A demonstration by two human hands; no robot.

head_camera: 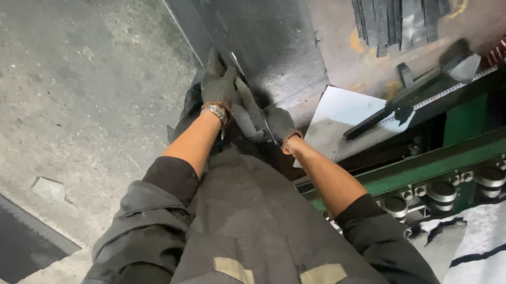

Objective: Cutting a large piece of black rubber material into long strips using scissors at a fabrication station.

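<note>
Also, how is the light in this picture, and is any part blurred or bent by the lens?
Head view: the light is dim and uneven. A pale sheet by the right hand shines bright, the dark steel plate held by the left hand has a soft sheen, the jacket at the bottom is soft, and the green frame runs slanted.
</note>
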